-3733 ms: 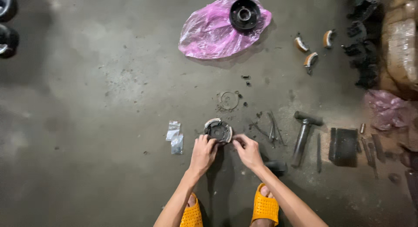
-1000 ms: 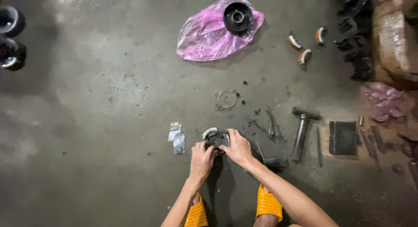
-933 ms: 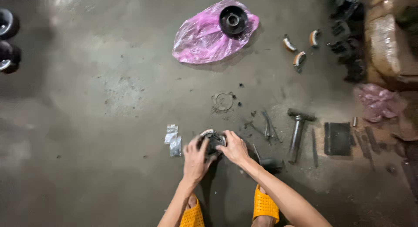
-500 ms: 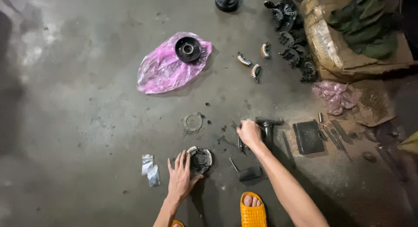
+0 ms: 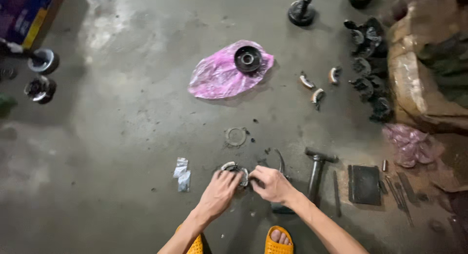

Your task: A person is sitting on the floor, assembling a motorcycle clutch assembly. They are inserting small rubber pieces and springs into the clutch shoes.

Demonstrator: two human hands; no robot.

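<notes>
Both your hands are down at lower centre: your left hand (image 5: 219,189) and right hand (image 5: 273,183) each curl their fingers onto one round metal part (image 5: 235,171), grey and rimmed, lying on the rough concrete floor (image 5: 122,137). One flat metal ring (image 5: 236,136) lies just above it. One hammer (image 5: 317,171) lies to the right, with one dark flat plate (image 5: 365,184) beyond. Upper centre, one crinkled pink plastic bag (image 5: 219,76) carries one black pulley (image 5: 247,58). Three curved shoe pieces (image 5: 317,86) sit right of it.
</notes>
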